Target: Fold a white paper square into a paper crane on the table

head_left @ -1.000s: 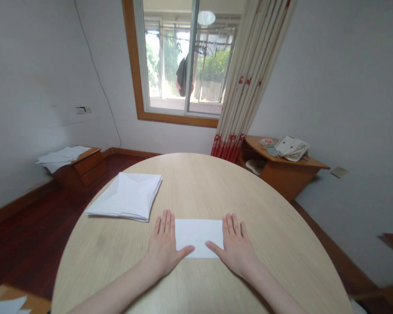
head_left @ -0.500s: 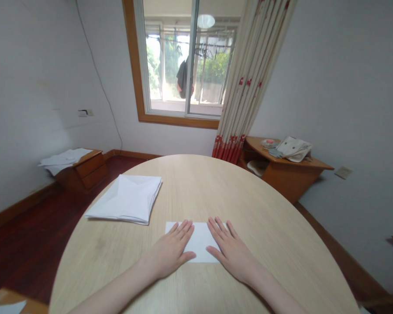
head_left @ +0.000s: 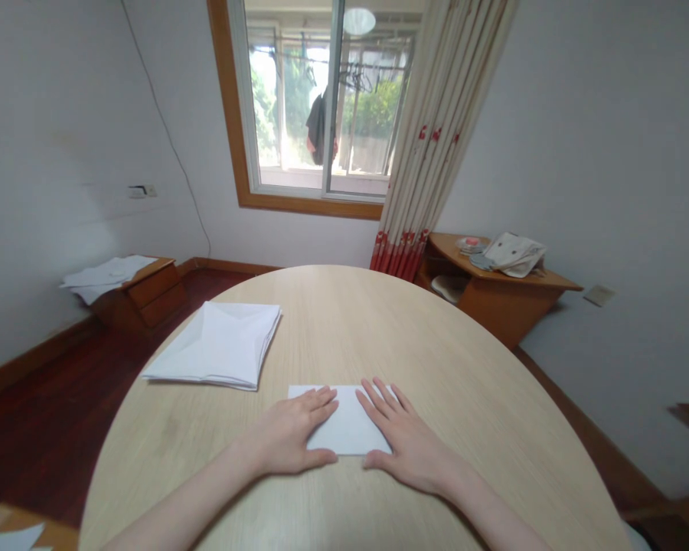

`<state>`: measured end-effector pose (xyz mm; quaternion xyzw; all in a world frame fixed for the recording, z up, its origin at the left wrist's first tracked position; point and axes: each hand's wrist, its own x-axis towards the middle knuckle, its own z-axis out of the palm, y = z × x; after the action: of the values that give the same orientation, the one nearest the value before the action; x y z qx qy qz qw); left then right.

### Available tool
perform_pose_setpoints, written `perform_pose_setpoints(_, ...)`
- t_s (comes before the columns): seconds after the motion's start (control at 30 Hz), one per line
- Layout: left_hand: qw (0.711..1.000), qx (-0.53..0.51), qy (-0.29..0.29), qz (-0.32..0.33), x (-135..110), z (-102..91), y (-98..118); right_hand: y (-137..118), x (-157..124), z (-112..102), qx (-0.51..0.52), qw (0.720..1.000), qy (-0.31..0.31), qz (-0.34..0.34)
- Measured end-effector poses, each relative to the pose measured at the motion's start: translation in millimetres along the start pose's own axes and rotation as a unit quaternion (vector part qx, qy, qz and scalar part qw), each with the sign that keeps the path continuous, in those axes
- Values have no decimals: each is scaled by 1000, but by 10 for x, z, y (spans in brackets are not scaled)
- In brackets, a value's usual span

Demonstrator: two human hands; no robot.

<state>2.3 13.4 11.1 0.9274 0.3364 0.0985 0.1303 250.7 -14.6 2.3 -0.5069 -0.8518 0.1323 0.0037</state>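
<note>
A small white rectangle of paper [head_left: 347,425] lies flat on the round wooden table [head_left: 373,329], near its front. My left hand [head_left: 292,432] rests over the paper's left part, fingers stretched out and the thumb along its near edge. Over the right part lies my right hand [head_left: 405,436], palm down with the fingers spread and the thumb at the near edge. Both hands cover the paper's sides, so only its middle and some of the far edge show. Neither hand grips anything.
A stack of folded white paper sheets [head_left: 218,344] lies at the table's left. Beyond the table stand a small drawer cabinet [head_left: 149,295] with papers on it and a corner desk [head_left: 511,302] carrying a white bag [head_left: 515,254]. A curtain [head_left: 419,145] hangs by the window.
Both thumbs have slid toward me to the paper's near edge. My left hand has shifted slightly left and its fingers bend a little more. The paper stays flat.
</note>
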Motion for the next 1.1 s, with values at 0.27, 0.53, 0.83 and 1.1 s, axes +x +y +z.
perform_pose_setpoints(0.27, 999, -11, 8, 46, 16, -62, 37, 12, 9, 8, 7, 1000, 18, -9)
perform_pose_setpoints(0.53, 991, 53, 72, 103, 7, -88, 52, 14, -4, -7, 18, 999, 38, -18)
perform_pose_setpoints(0.83, 963, 115, 212, 121, 6, -55, 1, 19, -19, -46, 15, 997, 66, -30)
perform_pose_setpoints(1.1, 933, 142, 305, 127, 12, -36, -46, 66, -38, -52, -47, 970, 227, -76)
